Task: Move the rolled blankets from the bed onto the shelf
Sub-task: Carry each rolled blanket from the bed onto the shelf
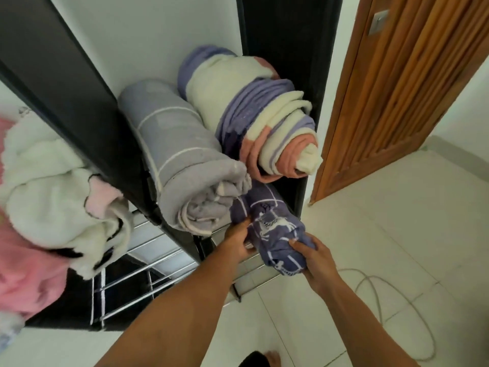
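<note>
My left hand (238,241) and right hand (315,263) grip the dark purple patterned rolled blanket (275,231) from either side, on the metal-barred shelf (158,250), just below the grey rolled blanket (185,160).

no readable text, labels or numbers

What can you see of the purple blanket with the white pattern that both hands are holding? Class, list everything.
The purple blanket is a soft woven-looking roll, printed with thin white grid lines and small white deer-like figures. It lies end toward the camera on the shelf, its far end tucked under the grey blanket and the striped blanket. The left hand grips its left side and the right hand grips its near end, which juts past the shelf's front edge.
</note>
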Tool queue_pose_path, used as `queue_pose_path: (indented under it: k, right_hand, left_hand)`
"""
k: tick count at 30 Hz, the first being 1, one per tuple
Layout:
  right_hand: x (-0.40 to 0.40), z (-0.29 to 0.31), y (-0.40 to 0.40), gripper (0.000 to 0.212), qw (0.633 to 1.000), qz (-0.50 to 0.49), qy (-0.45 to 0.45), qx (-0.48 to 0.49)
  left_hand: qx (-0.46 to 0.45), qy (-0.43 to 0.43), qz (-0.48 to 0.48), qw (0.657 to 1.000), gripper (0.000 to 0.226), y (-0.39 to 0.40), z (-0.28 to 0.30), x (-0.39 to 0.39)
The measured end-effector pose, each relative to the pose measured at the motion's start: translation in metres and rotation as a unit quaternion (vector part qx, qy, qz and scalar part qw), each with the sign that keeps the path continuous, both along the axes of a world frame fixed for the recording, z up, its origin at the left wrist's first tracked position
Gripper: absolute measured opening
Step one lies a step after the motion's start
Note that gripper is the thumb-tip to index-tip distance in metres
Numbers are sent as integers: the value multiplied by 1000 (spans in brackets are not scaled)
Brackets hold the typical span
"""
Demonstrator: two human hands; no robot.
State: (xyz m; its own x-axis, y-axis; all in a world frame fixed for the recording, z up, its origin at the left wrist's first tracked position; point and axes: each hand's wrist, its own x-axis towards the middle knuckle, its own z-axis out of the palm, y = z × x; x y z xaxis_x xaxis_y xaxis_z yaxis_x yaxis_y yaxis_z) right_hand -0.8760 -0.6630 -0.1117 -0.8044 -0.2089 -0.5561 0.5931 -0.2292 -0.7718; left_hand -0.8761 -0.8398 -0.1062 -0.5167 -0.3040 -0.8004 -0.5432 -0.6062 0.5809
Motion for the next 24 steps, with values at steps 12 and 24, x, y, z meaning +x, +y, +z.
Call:
queue_pose_path:
  k: [12, 24]
  right_hand:
    - [-28, -37, -8, 42, 1000, -16, -11, 3]
    - [-39, -38, -40, 72, 994, 53, 45, 80]
  left_hand:
    - [-47, 44, 58, 996, 42, 8, -21, -29]
    - [-260, 17, -185, 948, 47, -3, -3, -25]
